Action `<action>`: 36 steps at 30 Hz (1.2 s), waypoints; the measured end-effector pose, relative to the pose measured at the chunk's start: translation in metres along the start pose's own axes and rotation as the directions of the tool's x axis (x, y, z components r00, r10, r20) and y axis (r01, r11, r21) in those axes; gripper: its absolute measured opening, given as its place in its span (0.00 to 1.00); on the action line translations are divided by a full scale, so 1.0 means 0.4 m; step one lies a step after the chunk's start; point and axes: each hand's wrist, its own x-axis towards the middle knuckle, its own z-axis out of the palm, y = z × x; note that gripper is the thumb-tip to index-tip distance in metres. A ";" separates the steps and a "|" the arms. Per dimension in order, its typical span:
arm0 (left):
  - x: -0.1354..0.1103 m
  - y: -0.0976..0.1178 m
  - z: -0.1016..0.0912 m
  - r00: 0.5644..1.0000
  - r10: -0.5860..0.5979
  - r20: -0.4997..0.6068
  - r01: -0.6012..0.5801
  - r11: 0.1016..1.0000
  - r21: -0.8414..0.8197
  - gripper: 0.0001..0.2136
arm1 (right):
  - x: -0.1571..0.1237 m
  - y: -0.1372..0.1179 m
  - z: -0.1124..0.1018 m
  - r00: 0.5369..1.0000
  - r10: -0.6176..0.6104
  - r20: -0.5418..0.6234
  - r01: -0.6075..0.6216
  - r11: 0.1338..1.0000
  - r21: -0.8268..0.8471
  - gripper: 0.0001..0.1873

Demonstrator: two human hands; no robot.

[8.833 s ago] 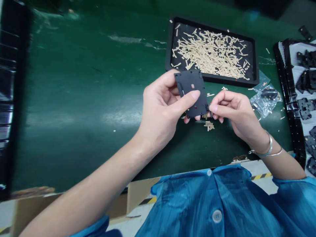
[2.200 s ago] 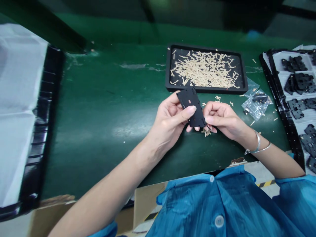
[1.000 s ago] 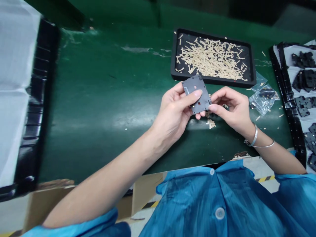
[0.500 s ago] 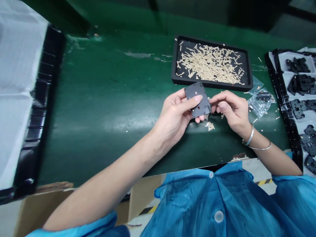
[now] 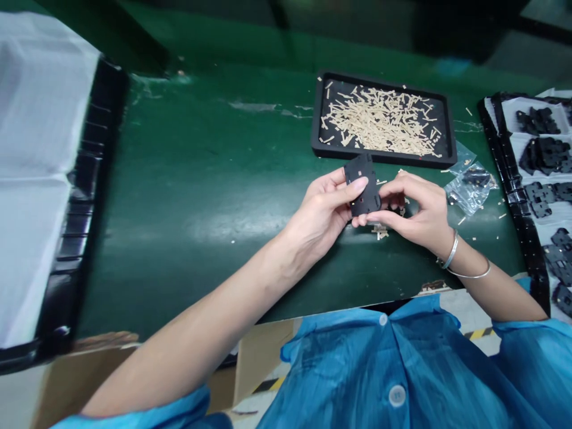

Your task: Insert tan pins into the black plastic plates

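Note:
My left hand (image 5: 324, 208) grips a flat black plastic plate (image 5: 363, 182) with small holes, thumb across its face and fingers behind it. The plate stands tilted on edge above the green table (image 5: 201, 179). My right hand (image 5: 413, 205) is curled at the plate's lower right edge, fingertips pressed together against it. Whether those fingers pinch a separate small piece I cannot make out. Two thin bracelets (image 5: 451, 259) ring my right wrist. A few beige strips (image 5: 381, 232) lie on the table just under my hands.
A black tray (image 5: 449, 146) holding several beige strips sits behind my hands. A clear plastic bag (image 5: 469, 187) with dark parts lies to the right. Black moulded trays (image 5: 513, 179) with black parts run along the right edge. White sheets (image 5: 36, 149) on black trays fill the left.
The plate has turned more edge-on since half a second ago. My right hand has closed in under its lower edge and now touches it with the thumb below.

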 end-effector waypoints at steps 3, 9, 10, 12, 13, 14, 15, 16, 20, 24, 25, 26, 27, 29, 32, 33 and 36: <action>0.002 0.002 0.005 0.998 0.004 0.057 -0.002 0.999 -0.038 0.06 | -0.001 -0.023 0.004 0.977 0.210 0.048 -0.215 0.954 0.209 0.16; 0.000 0.000 0.010 0.999 0.022 0.040 -0.021 0.999 -0.032 0.09 | -0.001 -0.037 0.008 0.911 0.391 0.129 -0.410 0.834 0.370 0.19; -0.001 0.000 0.010 0.999 0.019 0.041 -0.019 1.000 -0.013 0.09 | 0.000 -0.038 0.007 0.905 0.402 0.138 -0.423 0.821 0.384 0.19; -0.001 0.000 0.010 0.999 0.009 0.036 -0.010 0.999 0.032 0.09 | 0.003 -0.040 0.004 0.892 0.422 0.161 -0.450 0.796 0.406 0.20; 0.000 0.001 0.010 0.999 0.005 0.035 -0.007 0.999 0.053 0.09 | 0.005 -0.041 0.003 0.883 0.434 0.178 -0.467 0.783 0.412 0.20; 0.001 0.001 0.010 0.999 0.000 0.034 -0.002 0.997 0.071 0.09 | 0.006 -0.043 0.002 0.873 0.446 0.196 -0.486 0.768 0.416 0.20; 0.002 0.002 0.010 0.999 -0.004 0.036 0.001 0.996 0.085 0.09 | 0.008 -0.045 0.001 0.861 0.461 0.217 -0.508 0.751 0.421 0.21; 0.004 0.004 0.009 0.999 -0.007 0.044 0.003 0.995 0.098 0.09 | 0.009 -0.047 0.000 0.847 0.474 0.241 -0.531 0.730 0.430 0.21; 0.009 0.012 0.008 0.996 -0.002 0.086 -0.009 0.992 0.129 0.14 | 0.012 -0.049 -0.003 0.806 0.482 0.343 -0.590 0.606 0.534 0.20; 0.010 0.019 0.005 0.994 0.009 0.110 -0.028 0.985 0.169 0.17 | 0.012 -0.036 -0.009 0.772 0.446 0.453 -0.634 0.487 0.601 0.18; 0.010 0.020 0.003 0.993 0.017 0.114 -0.038 0.983 0.182 0.17 | 0.013 -0.031 -0.011 0.763 0.437 0.476 -0.645 0.467 0.605 0.18; 0.011 0.020 0.001 0.993 0.026 0.114 -0.048 0.980 0.195 0.17 | 0.013 -0.027 -0.011 0.756 0.429 0.495 -0.654 0.451 0.607 0.18; 0.011 0.019 -0.001 0.993 0.038 0.108 -0.060 0.976 0.207 0.16 | 0.013 -0.024 -0.010 0.751 0.429 0.502 -0.660 0.441 0.609 0.18; 0.013 0.014 -0.005 0.995 0.077 0.067 -0.091 0.970 0.227 0.15 | 0.013 -0.020 -0.005 0.748 0.464 0.475 -0.660 0.445 0.605 0.18; 0.017 0.002 -0.009 0.987 0.160 -0.027 -0.147 0.953 0.264 0.15 | 0.009 -0.020 0.009 0.741 0.582 0.334 -0.655 0.520 0.548 0.19; 0.019 -0.003 -0.010 0.981 0.185 -0.051 -0.163 0.944 0.286 0.15 | 0.007 -0.020 0.012 0.739 0.616 0.274 -0.653 0.557 0.513 0.19; 0.022 -0.013 -0.013 0.950 0.288 -0.117 -0.229 0.902 0.365 0.14 | 0.008 -0.013 0.003 0.758 0.647 0.082 -0.617 0.671 0.412 0.17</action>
